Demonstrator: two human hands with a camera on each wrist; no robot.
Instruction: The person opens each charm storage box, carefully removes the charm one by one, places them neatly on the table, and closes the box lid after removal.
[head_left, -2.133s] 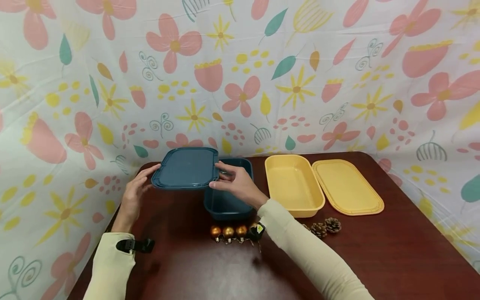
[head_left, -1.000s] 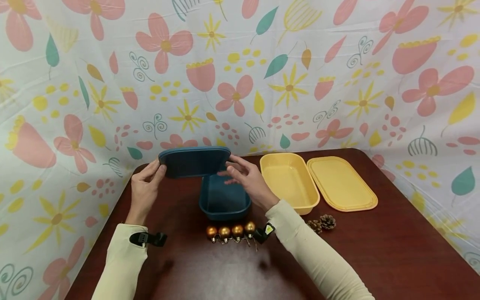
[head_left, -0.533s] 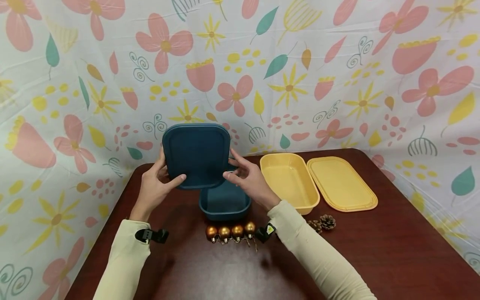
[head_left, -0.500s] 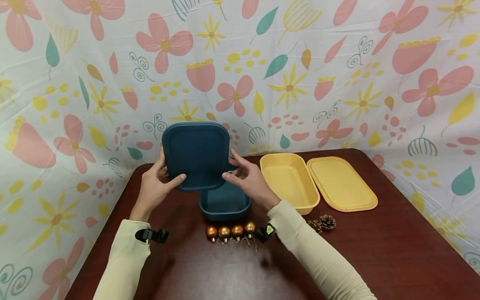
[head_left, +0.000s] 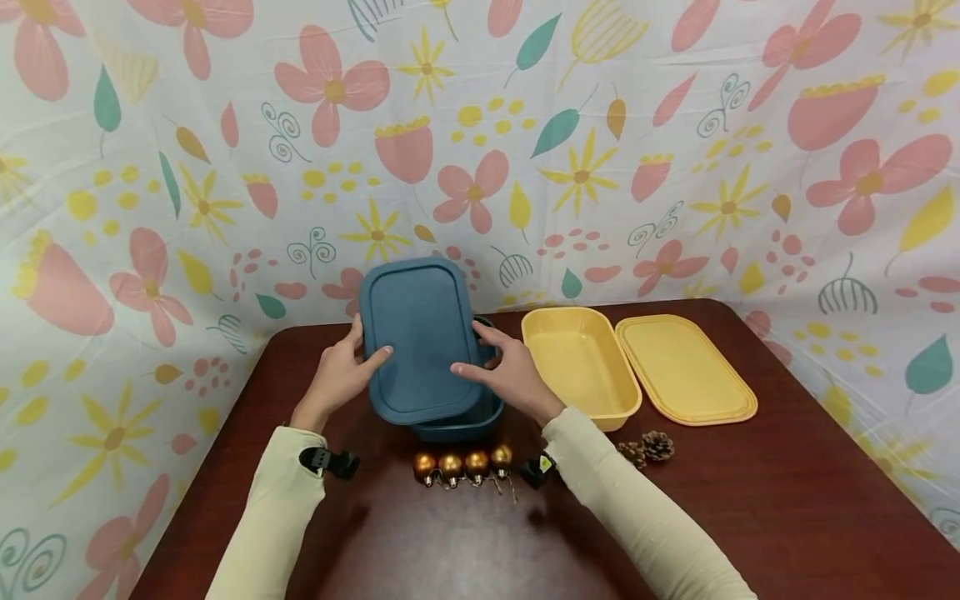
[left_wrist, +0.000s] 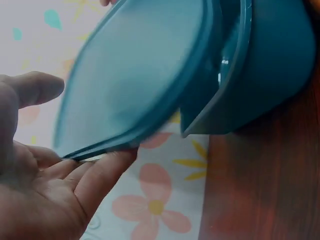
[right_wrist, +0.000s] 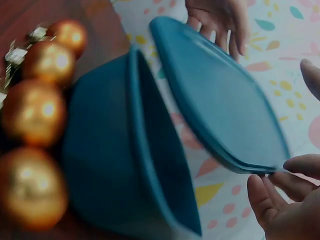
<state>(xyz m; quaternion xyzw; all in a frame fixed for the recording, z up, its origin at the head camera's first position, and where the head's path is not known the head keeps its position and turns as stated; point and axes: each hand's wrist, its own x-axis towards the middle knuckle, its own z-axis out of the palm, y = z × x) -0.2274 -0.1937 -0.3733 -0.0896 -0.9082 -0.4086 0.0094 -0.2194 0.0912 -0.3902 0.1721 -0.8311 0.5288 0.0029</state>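
Note:
A blue rectangular lid (head_left: 422,346) is held tilted above a blue container (head_left: 459,431), covering part of its opening in the head view. My left hand (head_left: 336,379) holds the lid's left edge; in the left wrist view its fingers (left_wrist: 102,182) support the rim from below, with the thumb raised off it. On the opposite edge is my right hand (head_left: 517,377), its fingers (right_wrist: 295,185) gripping a corner of the lid in the right wrist view. Both wrist views show a gap between lid and container rim.
Several gold and copper ball ornaments (head_left: 451,465) line up before the blue container. Right of it stand a yellow container (head_left: 581,362) and its flat yellow lid (head_left: 686,369). Pine cones (head_left: 657,446) lie on the dark wooden table (head_left: 750,500). A flowered cloth (head_left: 480,108) hangs behind.
The lid was level, then tipped upright facing me. Now it is turned lengthwise and has moved right and down, over the container. The left hand moved right with it.

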